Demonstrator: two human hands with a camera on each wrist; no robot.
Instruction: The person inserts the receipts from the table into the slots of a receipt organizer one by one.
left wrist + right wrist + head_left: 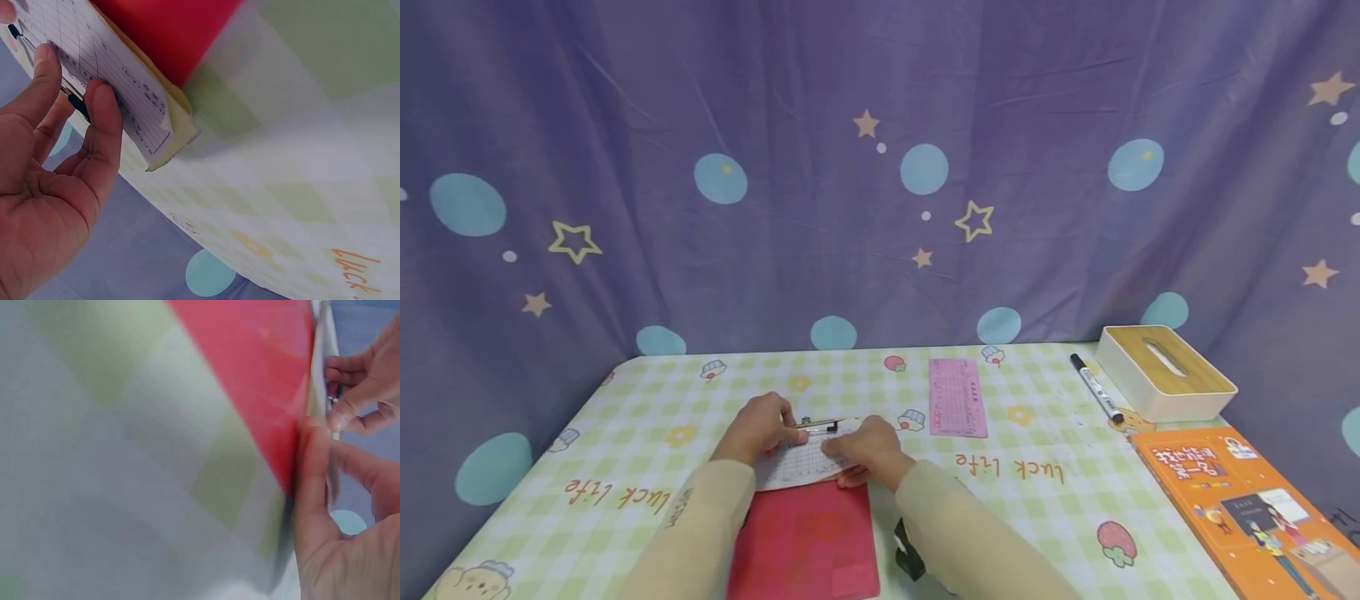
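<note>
A stack of printed paper slips with a yellowish backing is held raised above a red folder. Along its far edge runs a thin metal clip with black ends. My left hand has its thumb and curled fingers at this clip and the paper's top edge; in the left wrist view the clip's black end shows beside the fingers. With the thumb on top and fingers underneath, my right hand pinches the stack's right side. The right wrist view is blurred and shows the paper edge-on.
A pink printed slip lies beyond my right hand. Farther right are a black-capped marker, a white tissue box with a wooden lid, and an orange book. A black object is partly hidden by my right sleeve.
</note>
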